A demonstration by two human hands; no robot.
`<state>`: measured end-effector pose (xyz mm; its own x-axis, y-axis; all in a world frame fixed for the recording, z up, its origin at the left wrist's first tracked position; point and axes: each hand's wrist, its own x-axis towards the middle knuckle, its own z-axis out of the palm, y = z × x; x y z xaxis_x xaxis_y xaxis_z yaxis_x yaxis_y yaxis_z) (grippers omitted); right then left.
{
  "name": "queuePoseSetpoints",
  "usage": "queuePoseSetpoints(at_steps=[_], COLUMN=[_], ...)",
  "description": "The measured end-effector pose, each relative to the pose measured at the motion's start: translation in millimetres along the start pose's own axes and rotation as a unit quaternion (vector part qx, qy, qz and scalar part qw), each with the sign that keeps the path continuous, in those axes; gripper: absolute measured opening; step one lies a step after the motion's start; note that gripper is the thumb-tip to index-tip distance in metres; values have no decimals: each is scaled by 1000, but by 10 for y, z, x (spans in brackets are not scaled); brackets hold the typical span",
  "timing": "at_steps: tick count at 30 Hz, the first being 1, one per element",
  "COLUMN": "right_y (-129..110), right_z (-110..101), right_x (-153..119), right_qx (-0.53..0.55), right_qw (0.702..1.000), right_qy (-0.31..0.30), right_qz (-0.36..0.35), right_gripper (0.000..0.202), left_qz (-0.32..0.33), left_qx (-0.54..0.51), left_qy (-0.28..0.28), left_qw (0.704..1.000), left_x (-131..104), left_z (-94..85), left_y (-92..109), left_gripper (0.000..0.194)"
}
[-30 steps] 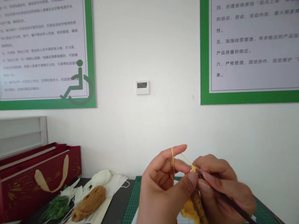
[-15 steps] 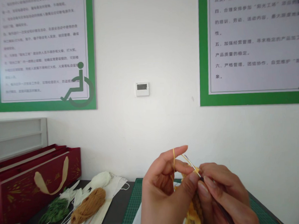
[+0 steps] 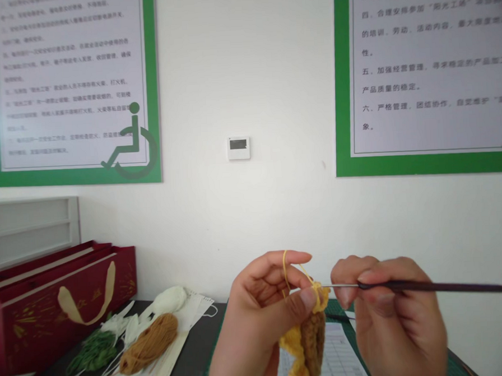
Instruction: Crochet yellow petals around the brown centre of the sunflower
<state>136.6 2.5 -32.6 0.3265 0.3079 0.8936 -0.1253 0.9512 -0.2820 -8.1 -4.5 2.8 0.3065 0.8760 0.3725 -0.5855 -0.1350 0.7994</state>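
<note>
My left hand point(image 3: 258, 316) pinches the top edge of a crochet piece point(image 3: 313, 342), brown in the middle with a ruffled yellow border. Yellow yarn point(image 3: 285, 270) loops over the raised index finger and runs down to the stitches. In my right hand point(image 3: 392, 309) is a crochet hook point(image 3: 445, 286) with a dark handle and a thin metal shaft. The hook lies nearly level, its tip in the yellow stitches beside my left thumb. The tip itself is hidden by the yarn.
A brown yarn skein point(image 3: 152, 342), green yarn point(image 3: 93, 350) and white yarn point(image 3: 168, 302) lie left on the dark table. Behind them stands a red gift bag point(image 3: 72, 309). Under my hands are a printed sheet point(image 3: 341, 351) and a green cutting mat point(image 3: 458, 365).
My right hand has moved right, away from my left, and the hook has swung from steep to nearly level. My left hand has shifted slightly left, exposing more of the crochet piece.
</note>
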Motion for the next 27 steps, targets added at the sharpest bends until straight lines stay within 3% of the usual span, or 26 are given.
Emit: queuePoseSetpoints(at_steps=[4,7,11,27], right_y=[-9,14,20,-11], right_z=[10,18,18,48], right_x=[28,47,62,53], right_qx=[93,127,118,101], right_qw=[984,964,959,935], right_qy=[-10,-17,-10,64], right_qz=[154,235,258,334], right_gripper=[20,27,30,35], left_qz=[-13,18,63,119], left_qx=[4,41,61,66], left_qy=[-27,-4,29,26], left_qw=[1000,999,996,990], left_x=[-7,-3,10,34], left_z=[-24,0,28,56], left_y=[2,-7,-24,-101], left_gripper=[24,21,26,32])
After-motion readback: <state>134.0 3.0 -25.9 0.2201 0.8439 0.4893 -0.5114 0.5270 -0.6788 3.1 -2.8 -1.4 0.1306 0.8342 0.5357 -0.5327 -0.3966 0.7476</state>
